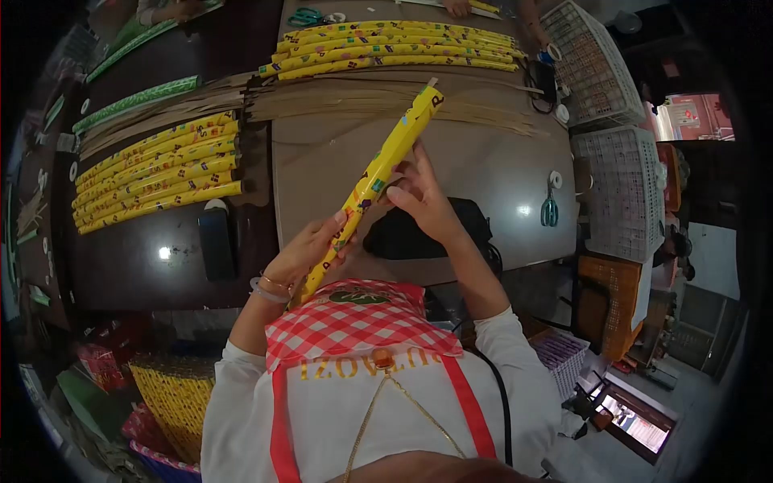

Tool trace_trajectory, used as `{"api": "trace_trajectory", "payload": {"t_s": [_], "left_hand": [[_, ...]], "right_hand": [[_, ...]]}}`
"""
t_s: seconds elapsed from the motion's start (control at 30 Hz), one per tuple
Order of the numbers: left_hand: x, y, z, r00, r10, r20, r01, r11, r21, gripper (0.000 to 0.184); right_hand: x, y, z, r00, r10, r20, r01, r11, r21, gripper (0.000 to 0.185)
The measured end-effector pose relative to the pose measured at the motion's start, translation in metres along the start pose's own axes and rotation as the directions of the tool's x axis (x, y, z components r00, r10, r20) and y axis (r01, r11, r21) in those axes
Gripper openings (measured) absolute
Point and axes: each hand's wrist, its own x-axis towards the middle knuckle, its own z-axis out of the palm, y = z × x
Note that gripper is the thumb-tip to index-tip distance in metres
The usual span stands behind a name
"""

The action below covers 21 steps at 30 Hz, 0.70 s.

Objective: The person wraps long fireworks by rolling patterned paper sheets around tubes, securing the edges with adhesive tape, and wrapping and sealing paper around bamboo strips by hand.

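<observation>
A yellow patterned roll of wrapping paper (374, 181) slants up and away from my apron, held over the table. My left hand (314, 248) is wrapped round its lower part, with a bracelet and bangle at the wrist. My right hand (419, 193) is at the roll's upper half, fingers bent against its right side and thumb near the surface; part of that contact is hidden. Pale material sticks out of the roll's top end. A black cloth-like item (431, 229) lies on the table beneath my right forearm.
More yellow rolls lie at the back (394, 48) and left (157, 173), with thin brown strips (346, 98) between. A dark phone (216, 241) is at left, green-handled scissors (549, 211) and white baskets (616, 193) at right. Other people's hands (457, 7) show at the far edge.
</observation>
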Motion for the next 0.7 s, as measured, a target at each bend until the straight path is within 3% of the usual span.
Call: {"api": "trace_trajectory", "payload": {"t_s": [0.03,0.1,0.13,0.2,0.23,0.27,0.37,0.4,0.47,0.53,0.6,0.7], "left_hand": [[-0.002,0.002,0.002,1.0,-0.011,-0.002,0.011,1.0,-0.005,0.047],[-0.003,0.0,0.003,1.0,-0.004,0.017,0.004,1.0,0.019,0.047],[-0.004,-0.001,0.003,0.999,-0.001,0.032,0.0,0.999,0.04,0.048],[-0.003,-0.008,0.004,0.999,0.01,0.046,-0.014,0.997,0.081,0.048],[-0.003,-0.008,0.004,0.998,0.02,0.056,-0.026,0.993,0.118,0.048],[-0.004,-0.007,0.003,0.999,-0.009,0.045,0.002,0.987,0.158,0.047],[-0.016,-0.005,0.003,0.995,-0.079,-0.055,0.087,0.981,0.171,0.047],[-0.018,-0.009,-0.003,0.999,-0.031,-0.043,0.04,0.971,0.234,0.048],[-0.027,-0.005,-0.009,0.994,-0.065,-0.088,0.088,0.955,0.285,0.049],[-0.034,-0.004,-0.025,0.997,-0.017,-0.074,0.044,0.926,0.375,0.049],[-0.041,0.015,-0.043,0.995,0.053,-0.082,0.004,0.815,0.579,0.049],[-0.037,0.032,-0.083,0.981,0.116,-0.152,0.071,0.516,0.854,0.061]], "right_hand": [[0.001,-0.003,-0.003,1.0,-0.005,-0.002,0.005,1.0,-0.003,0.097],[0.003,-0.011,-0.009,0.952,-0.196,-0.234,0.104,0.929,-0.355,0.099],[0.003,-0.019,-0.011,0.951,-0.2,-0.236,0.107,0.929,-0.355,0.099],[0.007,-0.037,-0.013,0.899,-0.301,-0.318,0.07,0.816,-0.574,0.106],[0.011,-0.034,-0.019,0.879,-0.344,-0.329,0.085,0.794,-0.602,0.094],[0.012,-0.034,-0.024,0.88,-0.346,-0.325,0.092,0.795,-0.599,0.094],[0.015,-0.042,-0.035,0.904,-0.163,-0.394,0.036,0.95,-0.311,0.062],[0.012,-0.047,-0.034,0.905,-0.127,-0.405,0.025,0.968,-0.249,0.05],[0.01,-0.046,-0.045,0.909,0.028,-0.416,-0.126,0.97,-0.21,0.036],[0.006,-0.042,-0.036,0.92,-0.031,-0.39,-0.087,0.956,-0.282,0.028],[0.004,-0.029,-0.031,0.92,-0.052,-0.389,-0.062,0.959,-0.276,0.025],[0.012,0.009,-0.039,0.953,0.059,-0.297,-0.129,0.966,-0.223,0.022]]}}
